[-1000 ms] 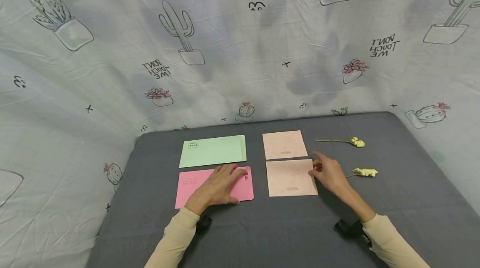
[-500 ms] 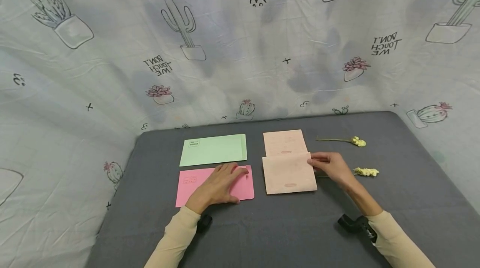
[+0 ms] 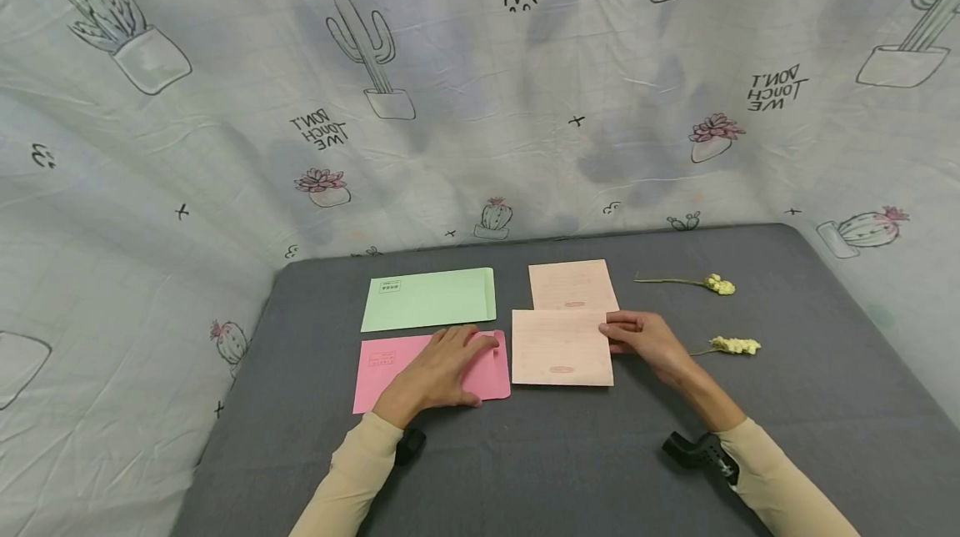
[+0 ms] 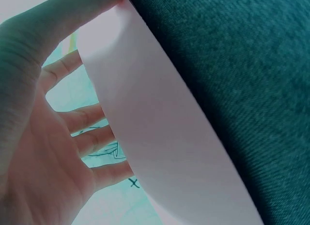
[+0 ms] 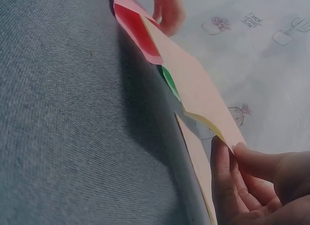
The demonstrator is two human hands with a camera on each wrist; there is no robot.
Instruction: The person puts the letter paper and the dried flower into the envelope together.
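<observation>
My left hand (image 3: 437,372) spans the pink envelope (image 3: 375,378) near its right end, gripping it with the thumb at the near edge and fingers at the far edge, as the left wrist view shows. In the right wrist view the envelope's mouth (image 5: 138,34) gapes. My right hand (image 3: 651,345) pinches the right edge of a pale pink sheet of letter paper (image 3: 562,349) between thumb and fingers. The sheet is lifted off the table, its left edge close beside the envelope's mouth.
A second pale pink sheet (image 3: 573,285) lies behind the held one, partly covered by it. The green envelope (image 3: 431,300) lies behind the pink one. Two yellow dried flowers (image 3: 720,284) lie at the right on the grey-covered table (image 3: 540,462). A printed curtain (image 3: 450,62) hangs behind.
My right hand has taken hold of the near sheet of letter paper, lifted it and moved it left toward the pink envelope. My left hand has stayed in place.
</observation>
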